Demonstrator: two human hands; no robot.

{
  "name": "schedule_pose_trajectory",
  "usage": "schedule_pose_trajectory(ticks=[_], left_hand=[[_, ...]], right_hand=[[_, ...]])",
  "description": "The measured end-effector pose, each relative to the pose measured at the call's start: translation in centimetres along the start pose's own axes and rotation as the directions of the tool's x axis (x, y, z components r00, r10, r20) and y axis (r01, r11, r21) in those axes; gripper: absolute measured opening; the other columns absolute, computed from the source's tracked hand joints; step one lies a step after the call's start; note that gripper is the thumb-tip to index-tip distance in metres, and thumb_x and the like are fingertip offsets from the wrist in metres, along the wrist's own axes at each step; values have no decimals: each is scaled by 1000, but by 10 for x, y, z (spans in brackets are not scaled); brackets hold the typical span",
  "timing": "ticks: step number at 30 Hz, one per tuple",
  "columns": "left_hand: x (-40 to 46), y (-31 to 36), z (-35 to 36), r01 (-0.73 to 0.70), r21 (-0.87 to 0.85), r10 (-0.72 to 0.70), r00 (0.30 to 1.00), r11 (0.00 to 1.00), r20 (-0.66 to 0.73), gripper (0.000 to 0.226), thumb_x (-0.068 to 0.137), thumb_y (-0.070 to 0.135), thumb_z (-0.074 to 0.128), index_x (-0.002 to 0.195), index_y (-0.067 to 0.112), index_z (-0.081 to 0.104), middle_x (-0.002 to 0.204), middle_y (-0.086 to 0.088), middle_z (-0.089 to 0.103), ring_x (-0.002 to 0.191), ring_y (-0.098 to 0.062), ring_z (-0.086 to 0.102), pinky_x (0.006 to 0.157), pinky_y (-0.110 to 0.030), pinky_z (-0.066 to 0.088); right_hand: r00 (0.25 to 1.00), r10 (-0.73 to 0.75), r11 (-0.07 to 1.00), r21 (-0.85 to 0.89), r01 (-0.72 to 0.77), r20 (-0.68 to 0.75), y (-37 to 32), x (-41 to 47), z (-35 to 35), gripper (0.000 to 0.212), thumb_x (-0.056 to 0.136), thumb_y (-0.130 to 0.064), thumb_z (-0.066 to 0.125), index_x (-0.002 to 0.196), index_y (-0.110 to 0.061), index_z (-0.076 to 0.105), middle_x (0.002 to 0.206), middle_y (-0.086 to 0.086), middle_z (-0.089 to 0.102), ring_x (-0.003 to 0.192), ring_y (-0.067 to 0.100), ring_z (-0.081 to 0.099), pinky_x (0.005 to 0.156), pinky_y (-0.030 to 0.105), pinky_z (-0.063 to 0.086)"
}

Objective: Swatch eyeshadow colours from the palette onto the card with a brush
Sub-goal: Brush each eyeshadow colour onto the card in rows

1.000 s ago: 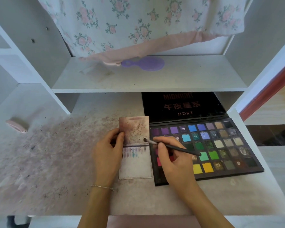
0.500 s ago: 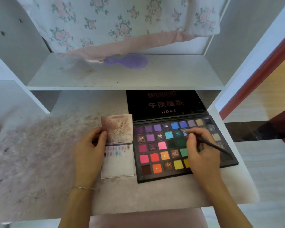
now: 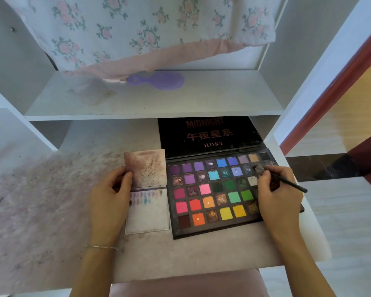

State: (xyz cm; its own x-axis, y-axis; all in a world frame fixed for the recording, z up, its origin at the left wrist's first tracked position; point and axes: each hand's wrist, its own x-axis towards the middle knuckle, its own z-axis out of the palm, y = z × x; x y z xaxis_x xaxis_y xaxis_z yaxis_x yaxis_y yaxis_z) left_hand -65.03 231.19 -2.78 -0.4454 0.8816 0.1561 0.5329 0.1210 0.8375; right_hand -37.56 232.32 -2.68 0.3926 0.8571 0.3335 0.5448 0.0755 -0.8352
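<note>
An open black eyeshadow palette [image 3: 214, 196] with several coloured pans lies on the desk, its lid [image 3: 208, 133] leaning back. Left of it lies a white swatch card [image 3: 147, 213] with a row of small colour strokes near its top, and a stained card [image 3: 146, 168] above it. My left hand [image 3: 109, 196] rests on the cards' left edge, thumb on the stained card. My right hand [image 3: 276, 196] pinches a thin black brush [image 3: 287, 182], whose tip touches a greyish pan in the palette's upper right.
A purple hairbrush [image 3: 159, 81] lies on the shelf [image 3: 154, 103] above the desk, under a hanging floral cloth [image 3: 137, 28]. The desk top [image 3: 51, 200] is smeared with pink powder on the left. A white upright panel [image 3: 321, 82] stands close on the right.
My right hand moved the brush from the card's edge rightwards across the palette, first to a blue pan, now to a greyish pan further right. The left hand stayed on the cards.
</note>
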Motion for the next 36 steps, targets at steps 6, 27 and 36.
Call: schedule_pose_trajectory(ticks=[6,27,36], left_hand=[[0,0,0,8,-16,-8,1000,1000,0,23,90,16,53,110,14,65,90,11,61,76,5,54,65,-10,38],[0,0,1,18,-25,-18,1000,1000,0,23,90,15,54,110,13,65,91,9,62,76,9,52,63,-6,36],[1,0,1,6,-19,-6,1000,1000,15,25,90,16,53,112,12,64,94,7,62,76,4,53,66,-10,37]], right_hand=[[997,-40,998,-36,42,73,-1,1,1,17,88,-5,52,90,-22,51,78,-7,55,74,1,54,61,12,39],[996,-41,998,-49,46,85,0,2,1,19,87,-2,53,89,-21,51,81,-3,56,76,0,54,64,12,40],[996,-12,1000,-23,14,94,-1,1,0,19,87,-3,53,89,-21,51,81,-3,57,76,4,56,64,14,42]])
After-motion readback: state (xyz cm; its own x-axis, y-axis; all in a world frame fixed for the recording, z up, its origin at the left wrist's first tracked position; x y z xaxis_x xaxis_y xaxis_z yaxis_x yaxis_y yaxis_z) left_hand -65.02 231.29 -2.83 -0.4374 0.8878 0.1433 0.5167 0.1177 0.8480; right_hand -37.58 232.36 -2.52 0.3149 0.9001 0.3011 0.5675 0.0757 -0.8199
